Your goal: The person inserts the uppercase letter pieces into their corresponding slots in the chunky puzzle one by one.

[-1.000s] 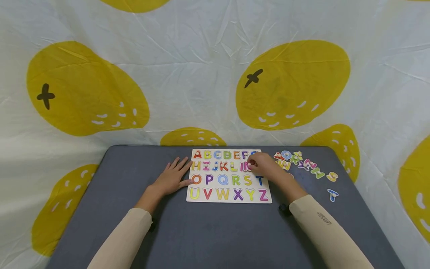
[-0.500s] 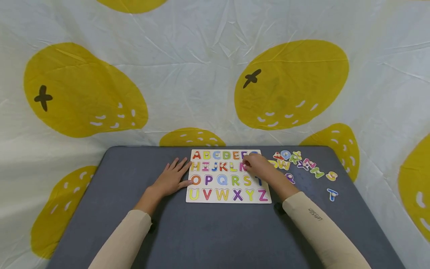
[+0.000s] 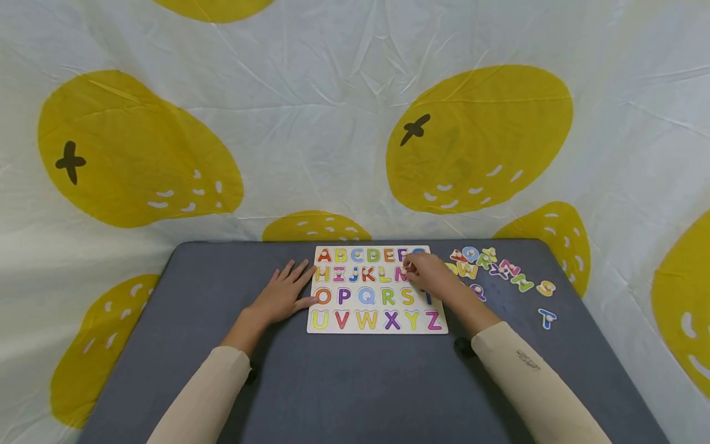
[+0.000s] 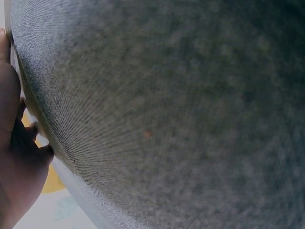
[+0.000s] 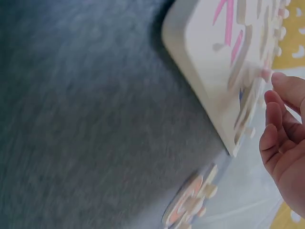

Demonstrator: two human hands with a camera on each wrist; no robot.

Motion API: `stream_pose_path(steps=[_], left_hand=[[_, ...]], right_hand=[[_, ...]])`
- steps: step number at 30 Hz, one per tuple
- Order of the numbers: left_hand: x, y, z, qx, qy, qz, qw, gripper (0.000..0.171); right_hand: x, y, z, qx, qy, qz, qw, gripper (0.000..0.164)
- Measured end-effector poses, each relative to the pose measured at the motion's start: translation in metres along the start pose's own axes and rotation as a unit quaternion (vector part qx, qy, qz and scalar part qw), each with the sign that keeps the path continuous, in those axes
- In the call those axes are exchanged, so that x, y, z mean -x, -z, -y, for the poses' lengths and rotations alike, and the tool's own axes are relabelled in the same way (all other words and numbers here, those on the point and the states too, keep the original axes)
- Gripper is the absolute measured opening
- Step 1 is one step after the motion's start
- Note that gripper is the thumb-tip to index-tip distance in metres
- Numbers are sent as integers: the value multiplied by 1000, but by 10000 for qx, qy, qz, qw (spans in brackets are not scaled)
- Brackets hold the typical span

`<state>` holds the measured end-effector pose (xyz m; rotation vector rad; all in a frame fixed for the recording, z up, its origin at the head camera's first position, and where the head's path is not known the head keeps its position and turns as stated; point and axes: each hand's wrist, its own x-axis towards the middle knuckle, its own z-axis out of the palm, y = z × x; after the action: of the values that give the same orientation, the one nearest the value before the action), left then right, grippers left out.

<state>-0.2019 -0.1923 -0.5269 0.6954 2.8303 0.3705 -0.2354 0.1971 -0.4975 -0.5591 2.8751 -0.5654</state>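
Observation:
A wooden alphabet puzzle board (image 3: pixel 355 309) lies on the dark grey table. My left hand (image 3: pixel 279 297) rests flat with spread fingers, its index finger and thumb at the board's left edge. Over the right end of the second row, my right hand (image 3: pixel 432 275) has its thumb and index fingertips at the pink letter M piece (image 3: pixel 399 274), pinching near it. In the right wrist view, the right hand (image 5: pixel 288 138) has its thumb tip right at a small pink knob (image 5: pixel 266 74). That hand partly hides G, N and T. Knobbed letters sit in the upper two rows.
Loose letter pieces lie right of the board, among them a yellow W (image 3: pixel 468 271), a green N (image 3: pixel 522 283), a yellow S (image 3: pixel 546 288) and a blue T (image 3: pixel 546 318). A white curtain (image 3: pixel 333 148) with yellow fruit shapes hangs behind the table (image 3: pixel 355 388).
My right hand has shifted slightly left and settled at the M spot, where the pink M piece was beside its outline. The left hand has stayed in place.

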Motion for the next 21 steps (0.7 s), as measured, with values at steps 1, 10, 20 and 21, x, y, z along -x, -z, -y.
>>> stream_pose_path(steps=[1,10,20,21], left_hand=[[0,0,0,-7,-1,-8,10000,84],[0,1,0,11,20,36,10000,85],[-1,0,2,-14,28,60,10000,85],[-1,0,2,-2,25,63,10000,85]], right_hand=[[2,2,-2,-70,-17,-29,10000,19],[29,21,-37,-200,-5,-578,9981,19],[73,36,-92,-83,-251,-1064,9940,10],[78,38,-98,-64,-285,-1108,9934,10]])
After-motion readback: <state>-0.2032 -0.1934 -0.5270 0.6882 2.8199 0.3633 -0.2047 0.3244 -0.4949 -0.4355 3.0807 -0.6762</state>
